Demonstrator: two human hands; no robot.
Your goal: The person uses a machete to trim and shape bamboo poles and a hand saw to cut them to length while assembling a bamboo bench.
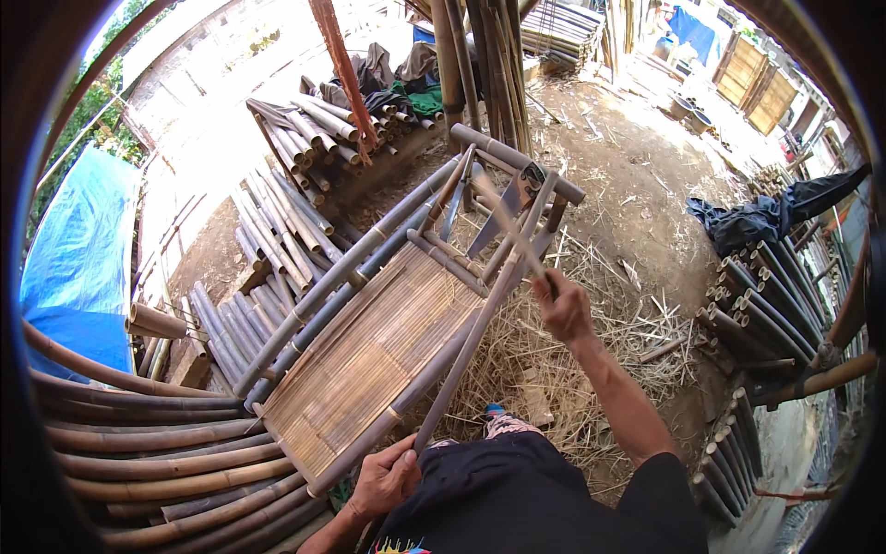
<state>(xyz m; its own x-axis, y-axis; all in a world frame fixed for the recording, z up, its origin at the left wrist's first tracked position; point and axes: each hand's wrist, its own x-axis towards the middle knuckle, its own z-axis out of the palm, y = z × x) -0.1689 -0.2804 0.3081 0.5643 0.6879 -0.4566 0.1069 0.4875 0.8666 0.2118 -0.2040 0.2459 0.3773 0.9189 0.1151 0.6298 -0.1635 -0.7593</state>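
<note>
A bamboo frame with a woven slat panel lies tilted on the ground in front of me. My left hand grips the near end of its right-hand bamboo pole. My right hand is raised beside the frame's far right part and is closed on a thin bamboo stick that slants up to the left over the frame's legs. A flat metal blade rests among the far crossbars.
Cut bamboo poles lie stacked at the left, far centre and right. Curved thick bamboo lies at the lower left. Straw and shavings cover the ground. A blue tarp hangs at the left.
</note>
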